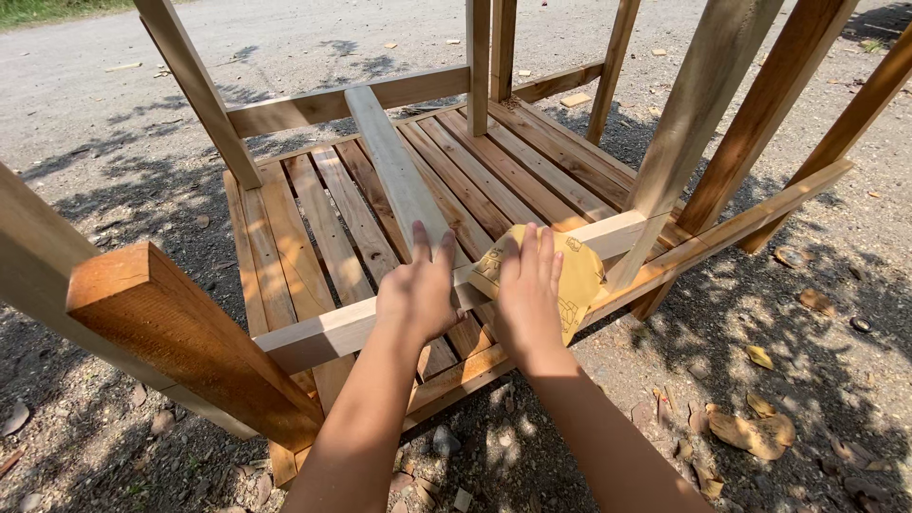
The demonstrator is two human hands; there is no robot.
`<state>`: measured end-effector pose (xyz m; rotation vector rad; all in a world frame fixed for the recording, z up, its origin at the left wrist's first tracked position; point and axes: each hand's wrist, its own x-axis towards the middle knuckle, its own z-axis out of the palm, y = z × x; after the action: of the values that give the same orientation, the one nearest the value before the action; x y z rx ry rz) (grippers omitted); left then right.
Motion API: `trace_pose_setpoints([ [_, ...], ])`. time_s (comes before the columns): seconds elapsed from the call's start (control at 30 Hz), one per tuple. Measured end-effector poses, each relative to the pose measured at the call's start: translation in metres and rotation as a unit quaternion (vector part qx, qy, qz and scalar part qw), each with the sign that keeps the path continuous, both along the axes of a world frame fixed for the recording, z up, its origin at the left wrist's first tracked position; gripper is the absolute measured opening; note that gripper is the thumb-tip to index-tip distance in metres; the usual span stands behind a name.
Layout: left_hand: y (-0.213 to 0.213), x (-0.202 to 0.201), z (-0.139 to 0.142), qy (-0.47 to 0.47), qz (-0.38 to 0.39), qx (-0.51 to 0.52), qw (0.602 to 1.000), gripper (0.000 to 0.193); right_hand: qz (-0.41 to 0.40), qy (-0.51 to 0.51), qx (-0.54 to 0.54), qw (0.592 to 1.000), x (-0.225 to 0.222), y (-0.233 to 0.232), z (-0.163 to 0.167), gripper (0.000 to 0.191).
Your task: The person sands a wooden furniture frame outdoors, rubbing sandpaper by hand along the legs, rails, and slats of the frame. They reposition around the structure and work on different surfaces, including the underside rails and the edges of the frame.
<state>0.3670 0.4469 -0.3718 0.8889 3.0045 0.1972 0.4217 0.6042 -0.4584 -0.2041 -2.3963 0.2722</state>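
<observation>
Both arms reach straight out from the bottom of the frame, palms down, over a pale wooden rail point(323, 334) that runs across the near edge of an upturned slatted wooden frame point(494, 176). The left hand point(415, 292) lies flat on the rail with its fingers together and stretched forward, tips touching the end of a pale loose board point(391, 161) that slopes away over the slats; it isn't gripping anything, just pressing down. The right hand point(528, 290) is just beside it, also flat with fingers extended and only slightly spread, pressing a yellow sheet of sandpaper point(579, 275) onto the same rail. The sheet sits under the palm and fingers and sticks out past them to the right and a bit on the left, its edge curling down over the rail; there's faint dark printing on its back. The whole frame stands on gravel ground point(760, 313) with dry leaves point(755, 432) scattered to the right.
</observation>
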Motion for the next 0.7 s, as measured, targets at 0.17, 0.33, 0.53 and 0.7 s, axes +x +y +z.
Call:
trace_pose_setpoints([
  [0.17, -0.01, -0.007, -0.001, -0.057, -0.013, -0.014, 0.998, 0.111, -0.012, 0.026, 0.027, 0.999, -0.004, 0.039, -0.005, 0.063],
  [0.33, -0.008, -0.009, -0.003, -0.047, -0.016, -0.06, 0.997, 0.103, -0.076, 0.021, -0.092, 0.993, 0.0, 0.053, 0.002, 0.085],
  [0.53, -0.007, -0.002, 0.0, -0.042, -0.009, -0.044, 0.998, 0.103, 0.042, 0.039, -0.008, 0.998, -0.002, 0.023, -0.021, 0.081],
  [0.7, -0.007, 0.001, 0.002, -0.029, -0.008, -0.088, 0.996, 0.101, -0.075, 0.042, -0.091, 0.992, -0.006, 0.06, -0.015, 0.087],
])
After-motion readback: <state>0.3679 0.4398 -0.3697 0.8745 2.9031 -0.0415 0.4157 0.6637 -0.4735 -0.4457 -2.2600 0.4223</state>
